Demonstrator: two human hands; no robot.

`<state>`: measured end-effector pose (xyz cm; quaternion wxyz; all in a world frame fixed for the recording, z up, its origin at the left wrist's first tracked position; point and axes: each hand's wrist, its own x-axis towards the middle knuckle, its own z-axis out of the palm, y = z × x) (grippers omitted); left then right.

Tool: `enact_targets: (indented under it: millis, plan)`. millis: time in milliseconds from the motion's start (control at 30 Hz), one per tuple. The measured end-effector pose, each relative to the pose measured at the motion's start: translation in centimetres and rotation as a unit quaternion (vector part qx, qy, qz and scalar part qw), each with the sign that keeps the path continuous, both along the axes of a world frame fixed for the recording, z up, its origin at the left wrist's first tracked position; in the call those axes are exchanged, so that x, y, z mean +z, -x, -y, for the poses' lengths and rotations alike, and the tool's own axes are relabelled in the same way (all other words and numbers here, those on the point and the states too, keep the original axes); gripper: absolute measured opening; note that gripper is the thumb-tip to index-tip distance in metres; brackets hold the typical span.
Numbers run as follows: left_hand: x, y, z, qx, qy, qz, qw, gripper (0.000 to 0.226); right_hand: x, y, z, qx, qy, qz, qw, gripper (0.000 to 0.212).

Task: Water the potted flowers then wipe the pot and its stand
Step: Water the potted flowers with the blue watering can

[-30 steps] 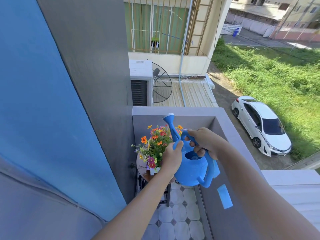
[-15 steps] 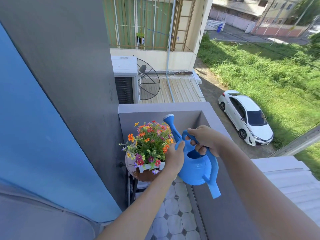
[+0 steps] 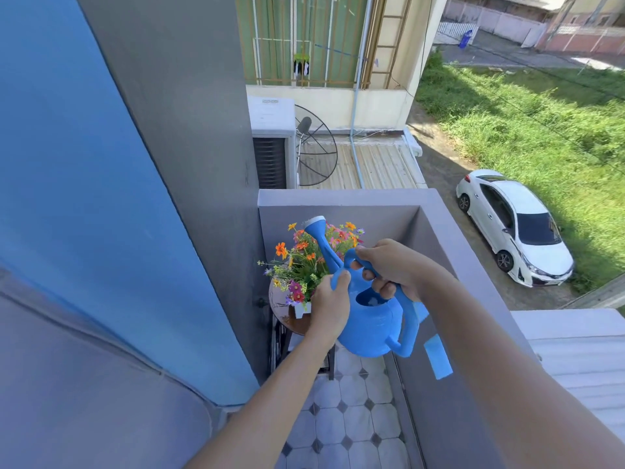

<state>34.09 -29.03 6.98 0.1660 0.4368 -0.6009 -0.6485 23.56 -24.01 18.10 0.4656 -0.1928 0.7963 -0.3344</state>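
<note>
A blue watering can (image 3: 372, 328) hangs in front of me, its spout rising over a bunch of orange, red and pink flowers (image 3: 302, 262). My right hand (image 3: 392, 267) grips the can's top handle. My left hand (image 3: 329, 306) presses against the can's left side below the spout. The flowers stand in a small white pot (image 3: 302, 309), mostly hidden by my left hand, on a round brown stand (image 3: 285, 314) in the balcony corner.
A grey parapet wall (image 3: 341, 199) closes the balcony ahead and on the right. A blue and grey wall (image 3: 101, 198) runs along the left. Tiled floor (image 3: 351, 411) lies below. A blue patch (image 3: 438, 357) marks the right parapet. Far below stands a white car (image 3: 515, 225).
The can's spout now overlaps the flowers more, and its body has swung left in front of the pot. Both hands keep their hold. The view has shifted slightly.
</note>
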Motion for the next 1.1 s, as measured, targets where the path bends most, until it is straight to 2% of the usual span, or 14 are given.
enact_targets:
  millis: [367, 1000, 1100]
  plan:
    - [-0.8, -3.4, -0.6, 0.018, 0.004, 0.030, 0.999, 0.037, -0.8, -2.8, -0.6, 0.024, 0.007, 0.023, 0.999, 0.034]
    - [-0.4, 1.1, -5.6, -0.095, -0.023, 0.001, 0.995, 0.042, -0.3, 0.4, -7.0, -0.082, -0.006, 0.013, 0.997, 0.036]
    - [-0.1, 1.8, -6.0, -0.103, -0.019, -0.006, 0.994, 0.048, 0.1, 0.8, -7.6, -0.091, -0.005, 0.005, 0.996, 0.035]
